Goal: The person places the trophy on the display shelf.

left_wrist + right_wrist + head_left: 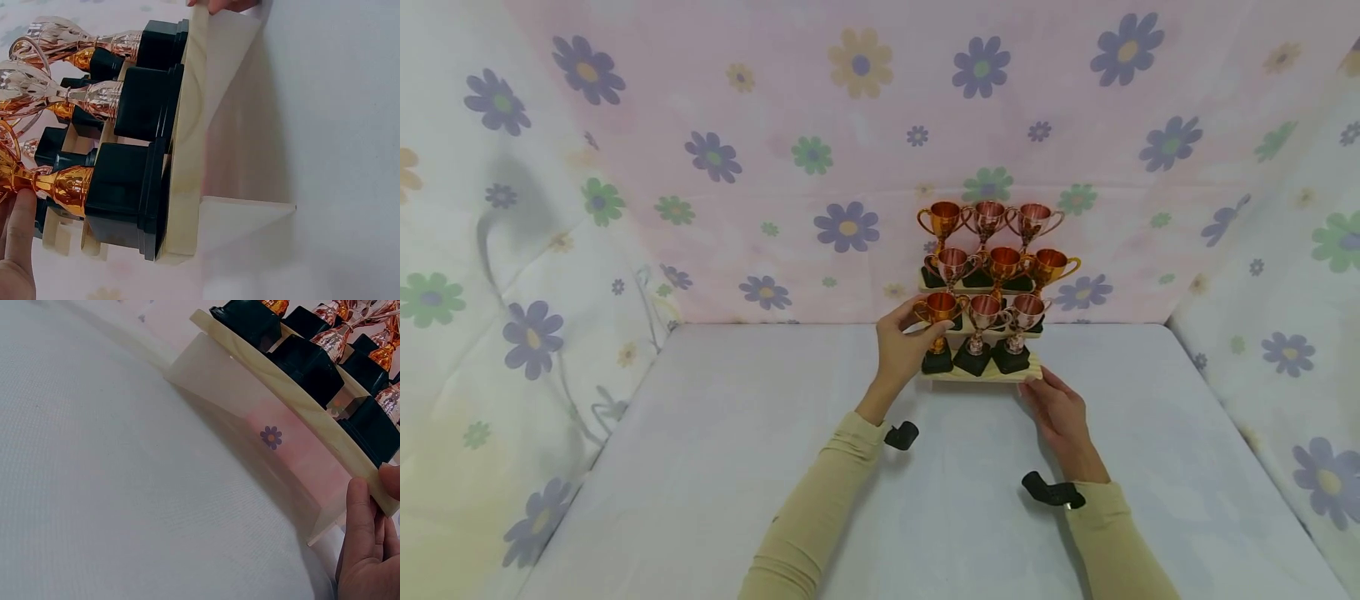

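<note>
gold trophy [937, 313] gripped by left hand [901, 347]; right hand [1060, 414] pinches stand [981, 374].

Copper and gold trophies [992, 267], black bases [125, 194], pale wooden stand [300, 406], floral backdrop [775, 125]

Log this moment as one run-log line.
left hand: grips gold trophy cup, front-left | right hand: holds front-right corner of tiered pale wooden stand | stand on white table
</note>
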Demonstrator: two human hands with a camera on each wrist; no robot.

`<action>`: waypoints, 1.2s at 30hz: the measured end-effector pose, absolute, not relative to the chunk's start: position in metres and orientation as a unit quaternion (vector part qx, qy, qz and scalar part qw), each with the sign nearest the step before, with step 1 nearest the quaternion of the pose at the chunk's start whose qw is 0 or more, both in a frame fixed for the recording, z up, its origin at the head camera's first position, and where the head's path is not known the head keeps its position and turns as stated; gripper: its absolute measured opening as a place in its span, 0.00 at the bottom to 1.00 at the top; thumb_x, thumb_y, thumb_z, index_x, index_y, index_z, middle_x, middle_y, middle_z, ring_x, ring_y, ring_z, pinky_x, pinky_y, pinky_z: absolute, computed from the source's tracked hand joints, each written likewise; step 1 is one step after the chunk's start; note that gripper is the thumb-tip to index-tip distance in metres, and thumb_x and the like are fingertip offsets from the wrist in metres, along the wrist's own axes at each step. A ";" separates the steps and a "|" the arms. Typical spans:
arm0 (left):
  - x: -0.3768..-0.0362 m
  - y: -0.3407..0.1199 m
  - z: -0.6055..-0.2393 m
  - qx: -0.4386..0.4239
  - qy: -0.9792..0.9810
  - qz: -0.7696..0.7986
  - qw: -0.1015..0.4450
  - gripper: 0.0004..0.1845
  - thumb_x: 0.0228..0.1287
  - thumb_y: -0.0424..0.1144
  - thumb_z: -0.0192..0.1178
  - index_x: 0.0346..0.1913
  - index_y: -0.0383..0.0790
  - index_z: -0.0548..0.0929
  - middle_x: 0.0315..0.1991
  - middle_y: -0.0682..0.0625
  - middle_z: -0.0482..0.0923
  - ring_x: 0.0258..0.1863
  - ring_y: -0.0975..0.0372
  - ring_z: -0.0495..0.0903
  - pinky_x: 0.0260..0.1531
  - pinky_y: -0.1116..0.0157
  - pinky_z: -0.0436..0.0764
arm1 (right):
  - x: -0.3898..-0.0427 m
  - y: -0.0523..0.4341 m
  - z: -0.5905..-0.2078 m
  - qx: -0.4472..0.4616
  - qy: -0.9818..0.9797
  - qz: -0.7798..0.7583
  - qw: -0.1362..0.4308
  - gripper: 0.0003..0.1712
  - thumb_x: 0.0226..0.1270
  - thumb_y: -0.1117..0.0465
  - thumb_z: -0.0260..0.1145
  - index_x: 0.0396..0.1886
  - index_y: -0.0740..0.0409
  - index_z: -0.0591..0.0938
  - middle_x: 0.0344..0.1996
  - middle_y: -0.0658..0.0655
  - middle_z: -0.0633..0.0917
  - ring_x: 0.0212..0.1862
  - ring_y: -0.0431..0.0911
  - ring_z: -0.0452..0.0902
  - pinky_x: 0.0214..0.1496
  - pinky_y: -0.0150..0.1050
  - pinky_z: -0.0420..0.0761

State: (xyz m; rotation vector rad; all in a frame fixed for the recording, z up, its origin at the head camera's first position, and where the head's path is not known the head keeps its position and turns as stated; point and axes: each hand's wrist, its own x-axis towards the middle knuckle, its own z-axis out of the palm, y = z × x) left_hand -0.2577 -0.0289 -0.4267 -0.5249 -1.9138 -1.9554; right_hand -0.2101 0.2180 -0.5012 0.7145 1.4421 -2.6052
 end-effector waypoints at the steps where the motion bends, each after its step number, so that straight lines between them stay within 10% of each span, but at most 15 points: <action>1: -0.257 -0.029 -0.427 -0.184 -0.674 -0.693 0.176 0.23 0.57 0.24 0.73 0.57 0.24 0.82 0.50 0.31 0.84 0.45 0.45 0.87 0.44 0.57 0.89 | -0.210 0.218 -0.501 0.233 0.472 -0.849 0.040 0.39 0.77 0.68 0.58 0.82 0.56 0.55 0.78 0.57 0.59 0.58 0.38 0.76 0.61 0.27 0.80; 23: -0.266 -0.035 -0.451 -0.199 -0.672 -0.696 0.156 0.25 0.58 0.22 0.71 0.60 0.26 0.80 0.53 0.31 0.82 0.48 0.44 0.86 0.49 0.58 0.88 | -0.211 0.216 -0.503 0.227 0.484 -0.844 0.041 0.38 0.77 0.67 0.59 0.82 0.57 0.56 0.79 0.58 0.59 0.64 0.41 0.73 0.63 0.27 0.79; 36: -0.258 -0.059 -0.464 -0.216 -0.734 -0.629 0.133 0.32 0.62 0.38 0.73 0.68 0.38 0.76 0.62 0.43 0.80 0.62 0.52 0.79 0.65 0.57 0.79 | -0.206 0.233 -0.489 0.141 0.685 -0.705 0.113 0.34 0.83 0.59 0.49 0.81 0.65 0.51 0.78 0.67 0.59 0.70 0.51 0.69 0.70 0.38 0.76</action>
